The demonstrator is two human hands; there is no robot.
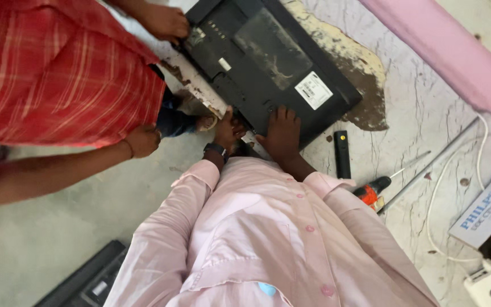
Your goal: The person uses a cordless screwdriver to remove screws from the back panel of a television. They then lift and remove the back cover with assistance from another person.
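A black flat-panel television (268, 57) lies face down on a worn marbled surface (421, 113), its back up, with a white label near its right corner. The person in the pale pink shirt reaches both hands to its near edge. The right hand (282, 133) lies flat on the back panel, fingers spread and pressing, grasping nothing. The left hand (229, 129), with a dark watch on its wrist, curls over the near edge; how firm its grip is cannot be told. A co-worker's hand (165, 23), from a person in a red checked shirt, holds the television's far left corner. To the right lie a black remote (342, 153), an orange-handled screwdriver (373, 190) and a white cable (444, 187).
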